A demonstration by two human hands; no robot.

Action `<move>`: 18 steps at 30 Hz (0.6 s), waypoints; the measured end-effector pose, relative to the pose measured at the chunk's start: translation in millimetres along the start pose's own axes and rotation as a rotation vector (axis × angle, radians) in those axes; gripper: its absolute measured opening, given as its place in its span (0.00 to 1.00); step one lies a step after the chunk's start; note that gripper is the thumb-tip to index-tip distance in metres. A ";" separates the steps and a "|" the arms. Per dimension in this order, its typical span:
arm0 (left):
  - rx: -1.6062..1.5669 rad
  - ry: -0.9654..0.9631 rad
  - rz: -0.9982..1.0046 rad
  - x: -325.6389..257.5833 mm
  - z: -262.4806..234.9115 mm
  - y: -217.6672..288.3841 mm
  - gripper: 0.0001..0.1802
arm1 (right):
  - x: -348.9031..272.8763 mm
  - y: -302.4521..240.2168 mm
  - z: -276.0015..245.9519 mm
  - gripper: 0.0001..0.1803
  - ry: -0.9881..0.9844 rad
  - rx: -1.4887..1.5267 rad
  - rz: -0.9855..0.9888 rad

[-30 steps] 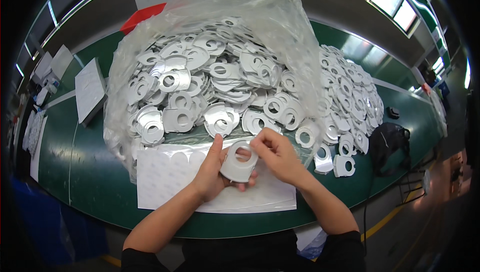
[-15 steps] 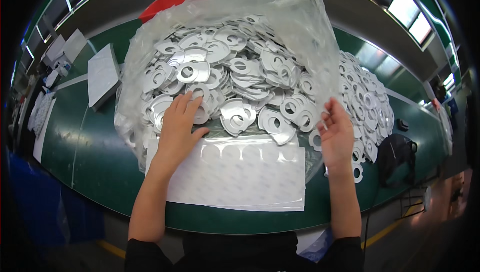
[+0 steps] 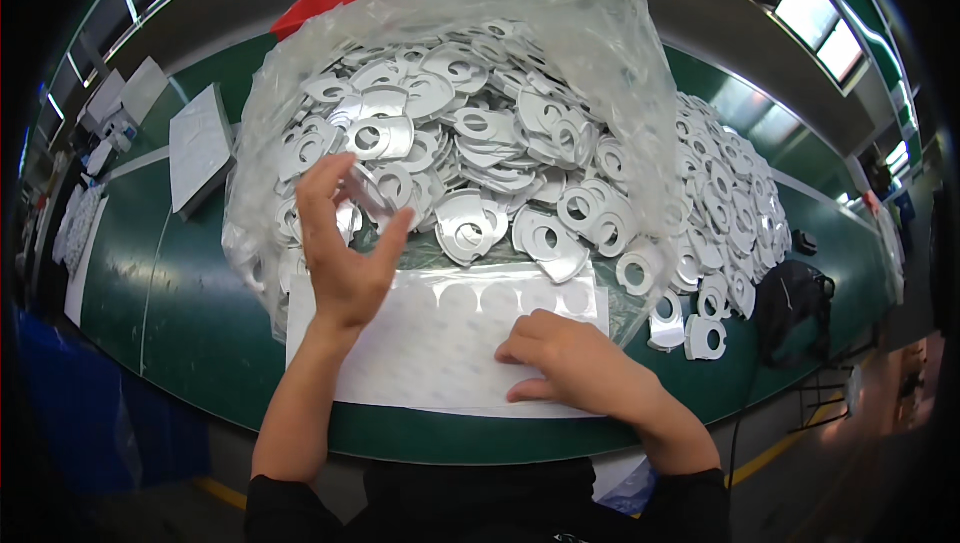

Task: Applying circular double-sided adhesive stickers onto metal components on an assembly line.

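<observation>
A flat silvery part with a round hole [image 3: 369,195] is held tilted between the thumb and fingers of my left hand [image 3: 343,253], at the near left of the heap. My right hand [image 3: 570,363] is over the white sheets with faint round marks [image 3: 430,363]. Its fingers are bent, the thumb apart from them, and nothing shows between them. The sheets lie in a stack in front of me. Behind them, a large clear plastic bag [image 3: 590,23] lies open around a heap of the same silvery parts [image 3: 480,133].
Right of the bag lies a second pile of parts [image 3: 730,193], with a few loose ones near its front. Beside it is a black bag [image 3: 793,308]. A white box [image 3: 203,151] stands left on the green table [image 3: 130,283]; a red bin [image 3: 318,8] is behind.
My left hand has lifted a part off the heap and tilted it up. My right hand has moved from the right-hand pile leftward and down over the sheets; parts now lie near that pile's front.
</observation>
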State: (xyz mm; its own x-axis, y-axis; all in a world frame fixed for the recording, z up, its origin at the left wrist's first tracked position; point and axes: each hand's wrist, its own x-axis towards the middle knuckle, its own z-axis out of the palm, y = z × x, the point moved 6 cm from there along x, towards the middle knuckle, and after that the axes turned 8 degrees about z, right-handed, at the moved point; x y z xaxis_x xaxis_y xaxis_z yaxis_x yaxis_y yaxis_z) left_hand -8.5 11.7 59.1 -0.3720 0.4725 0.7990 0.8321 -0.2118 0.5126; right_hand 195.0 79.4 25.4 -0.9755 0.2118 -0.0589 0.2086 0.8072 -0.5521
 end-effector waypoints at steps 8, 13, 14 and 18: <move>-1.651 -0.328 -1.218 -71.9 85.5 19.8 0.33 | -4.0 -10.3 12.3 0.16 -0.051 -0.151 0.107; -1.638 -0.355 -1.324 -91.7 103.0 16.0 0.34 | -0.9 -5.0 11.2 0.17 -0.094 -0.049 0.060; -1.617 -0.362 -1.314 -91.1 104.2 15.3 0.34 | -2.2 -6.5 13.7 0.17 -0.121 -0.052 0.070; -1.597 -0.353 -1.308 -90.8 104.9 17.9 0.33 | -5.1 -12.7 9.0 0.14 -0.092 -0.005 0.024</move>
State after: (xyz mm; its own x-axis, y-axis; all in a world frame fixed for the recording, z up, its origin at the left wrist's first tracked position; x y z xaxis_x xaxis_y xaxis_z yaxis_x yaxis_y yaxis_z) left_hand 83.4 54.8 -37.2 -0.0742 0.9856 -0.1518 -0.8602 0.0137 0.5098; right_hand 196.6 63.1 25.2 -0.9726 0.1795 -0.1480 0.2316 0.8053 -0.5457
